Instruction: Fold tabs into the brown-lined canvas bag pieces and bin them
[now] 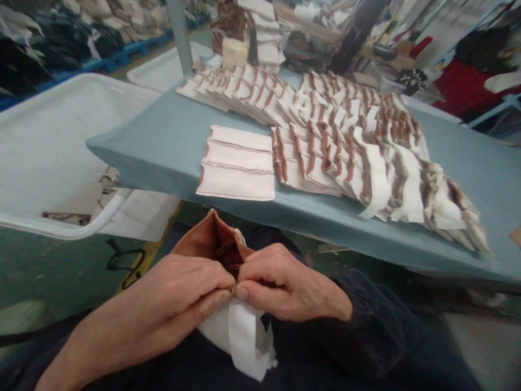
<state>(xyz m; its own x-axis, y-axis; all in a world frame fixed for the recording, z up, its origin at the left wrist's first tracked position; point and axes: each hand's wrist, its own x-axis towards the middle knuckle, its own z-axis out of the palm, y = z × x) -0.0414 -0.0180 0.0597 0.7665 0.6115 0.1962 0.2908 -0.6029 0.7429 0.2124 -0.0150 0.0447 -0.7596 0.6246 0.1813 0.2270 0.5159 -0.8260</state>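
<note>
Just above my lap, a brown leather-like piece [195, 237] with a folded, pocket-like opening is pinched between both hands. My left hand [175, 304] is closed on its near edge, thumb and fingers pressed together. Right beside it, my right hand [280, 282] grips the same edge, its thumb tip nearly touching the left one. White backing [217, 328] shows under my fingers, and a loose white strip [244, 336] hangs down from it. The inside folds are dark and only partly visible.
A blue-covered table [163, 146] stands in front. On it lie a flat cream panel [240, 165] with brown edges and rows of stacked similar pieces [325, 152], some with white strips. White plastic bins [81, 103] stand at the left, beside a grey post [179, 38].
</note>
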